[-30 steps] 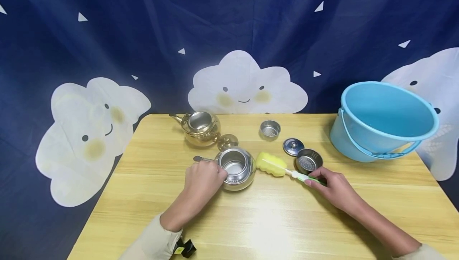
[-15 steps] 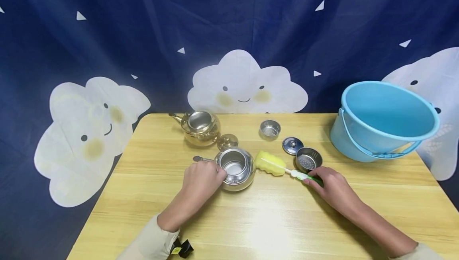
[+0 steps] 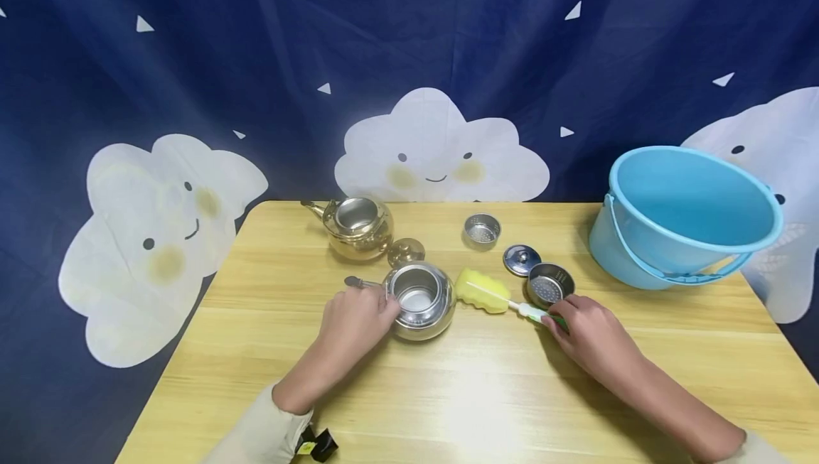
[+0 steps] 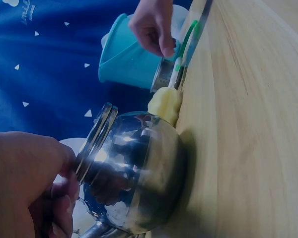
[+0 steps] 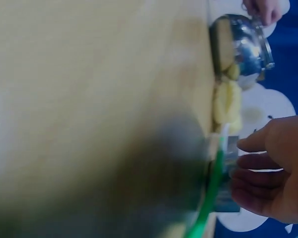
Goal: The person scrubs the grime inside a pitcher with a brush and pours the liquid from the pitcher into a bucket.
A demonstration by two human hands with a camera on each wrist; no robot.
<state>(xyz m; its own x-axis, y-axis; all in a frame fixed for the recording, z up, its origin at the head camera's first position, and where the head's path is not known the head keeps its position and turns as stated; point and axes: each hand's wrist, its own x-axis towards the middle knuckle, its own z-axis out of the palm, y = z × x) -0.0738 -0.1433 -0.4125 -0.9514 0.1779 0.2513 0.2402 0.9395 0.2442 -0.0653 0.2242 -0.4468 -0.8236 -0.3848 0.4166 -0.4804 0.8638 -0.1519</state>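
Observation:
A silver teapot without its lid stands upright on the table. My left hand grips it by the left side of its rim with curled fingers, close to the spout. Right of the pot lies a sponge brush with a yellow head and a white and green handle. My right hand is over the handle's end, beside a steel strainer cup. In the right wrist view its fingers are loosely bent and apart from the handle. Whether the fingertips touch the strainer is unclear.
A gold teapot stands at the back left with its lid beside it. Another strainer and a silver lid lie behind the brush. A blue bucket stands at the back right.
My left hand has shifted slightly left and towards me, while the teapot stays in place. My right hand has moved slightly left along the brush handle. The brush has not visibly moved.

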